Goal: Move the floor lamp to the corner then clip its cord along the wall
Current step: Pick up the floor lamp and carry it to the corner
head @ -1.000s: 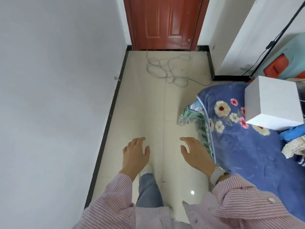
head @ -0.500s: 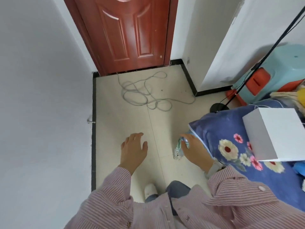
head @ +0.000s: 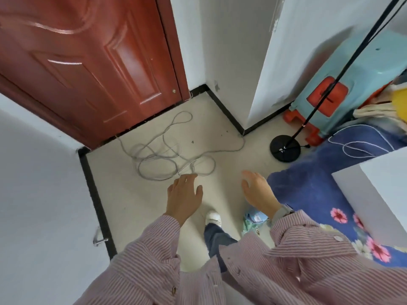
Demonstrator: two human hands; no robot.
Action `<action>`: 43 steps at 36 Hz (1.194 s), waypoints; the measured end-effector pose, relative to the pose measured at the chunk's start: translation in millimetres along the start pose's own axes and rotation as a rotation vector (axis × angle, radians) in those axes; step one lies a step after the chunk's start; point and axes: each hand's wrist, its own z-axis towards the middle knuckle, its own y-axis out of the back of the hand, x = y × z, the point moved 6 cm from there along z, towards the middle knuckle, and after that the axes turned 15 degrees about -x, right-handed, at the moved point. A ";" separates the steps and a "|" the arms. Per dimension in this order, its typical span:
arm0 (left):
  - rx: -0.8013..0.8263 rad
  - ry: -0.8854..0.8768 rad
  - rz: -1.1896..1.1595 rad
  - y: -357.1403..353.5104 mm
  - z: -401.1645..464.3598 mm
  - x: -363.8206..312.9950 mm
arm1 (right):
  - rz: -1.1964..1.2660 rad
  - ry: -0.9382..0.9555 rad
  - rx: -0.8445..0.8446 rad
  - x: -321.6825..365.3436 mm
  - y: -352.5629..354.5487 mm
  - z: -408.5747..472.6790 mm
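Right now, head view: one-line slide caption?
Both hands empty over floor; grey cord tangled by door, lamp base beside bed.

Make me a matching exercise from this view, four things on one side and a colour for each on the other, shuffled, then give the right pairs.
Things:
1. lamp base
2. door
3. loose cord
4. stool

Colours:
A. grey
B. light blue
C. black
D. reddish brown

Pairs: 1-C, 2-D, 3-A, 4-B
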 end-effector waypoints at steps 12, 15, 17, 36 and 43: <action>0.208 -0.381 -0.058 -20.7 198.9 -146.0 | 0.153 -0.392 -0.281 -27.4 79.6 140.0; 0.246 -0.511 -0.066 -35.1 228.9 -190.7 | 0.184 -0.494 -0.387 -48.3 102.1 151.5; 0.282 -0.567 -0.069 -47.1 245.3 -217.7 | 0.218 -0.566 -0.462 -59.8 114.1 157.0; 0.692 -0.869 -0.239 -144.3 378.0 -441.8 | 0.492 -0.910 -0.935 -131.9 170.3 285.8; 0.851 -0.724 -0.242 -204.4 372.7 -477.4 | 0.623 -1.036 -0.991 -180.8 141.8 313.3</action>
